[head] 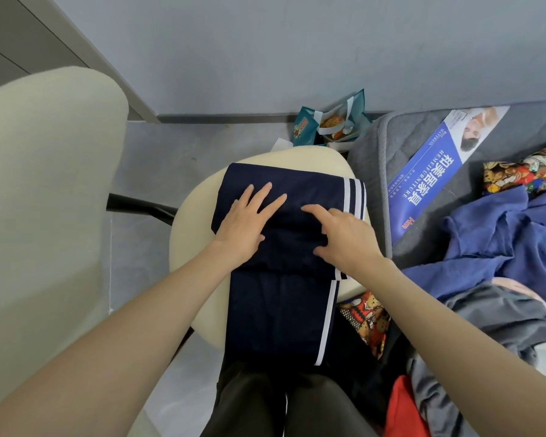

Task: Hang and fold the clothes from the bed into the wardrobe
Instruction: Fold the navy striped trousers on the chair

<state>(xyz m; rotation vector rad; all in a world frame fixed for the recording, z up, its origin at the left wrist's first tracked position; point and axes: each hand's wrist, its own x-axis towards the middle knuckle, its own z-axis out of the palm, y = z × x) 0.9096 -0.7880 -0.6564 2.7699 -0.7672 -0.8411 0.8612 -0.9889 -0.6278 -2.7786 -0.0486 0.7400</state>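
Navy track trousers [278, 310] with white side stripes lie lengthwise over a cream chair seat [199, 197], their far end folded back toward me. My left hand [246, 219] lies flat on the folded part with straight, spread fingers. My right hand [344, 234] rests beside it; its forefinger points out straight while the other fingers curl into the edge of the fold. The near end of the trousers hangs over my lap.
On the right a grey mattress [388, 146] carries a blue printed banner [435, 171], a blue garment [498, 241], grey clothes [505, 313] and a bear-print cloth [524, 171]. A teal gift bag [331, 121] stands by the wall. A cream chair back [44, 184] rises at left.
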